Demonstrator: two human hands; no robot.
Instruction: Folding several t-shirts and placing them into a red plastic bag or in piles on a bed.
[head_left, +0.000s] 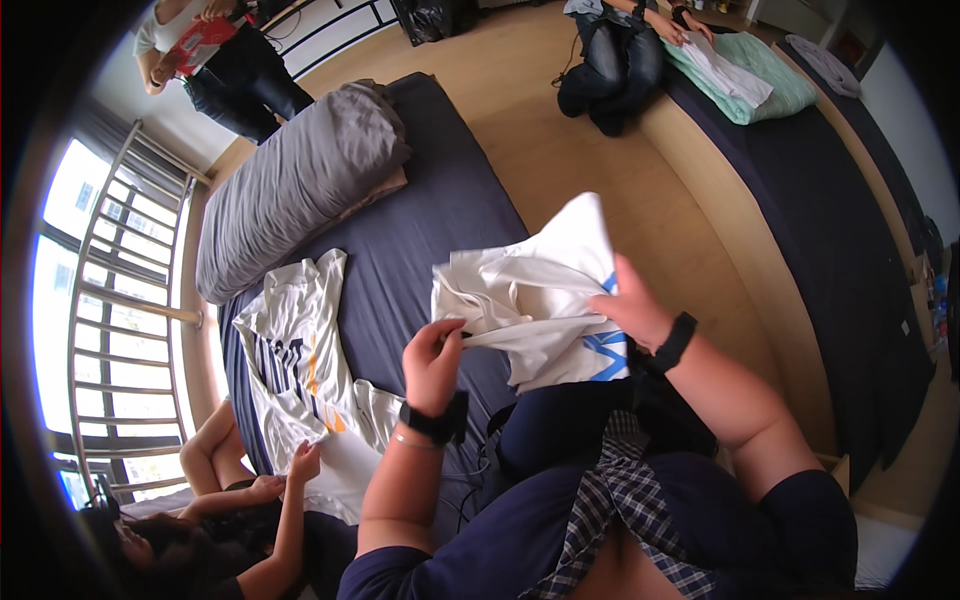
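Observation:
Both my hands hold up a white cloth garment (525, 277) with a blue print, partly folded, above my lap and the bed's edge. My left hand (435, 364) pinches its near left edge between thumb and fingers. At its right side, my right hand (637, 307) grips the fabric beside the blue print. To the left, a white T-shirt (300, 360) with dark and orange print lies spread on the dark bed sheet (390, 285); another person's hand (304, 461) holds its near edge.
A rolled grey quilt (307, 180) lies across the bed, near a metal window railing (127, 352). One person (225, 67) stands beyond it with a red packet. Another person (615, 60) handles white cloth over a green quilt (780, 82) on a second bed (817, 225).

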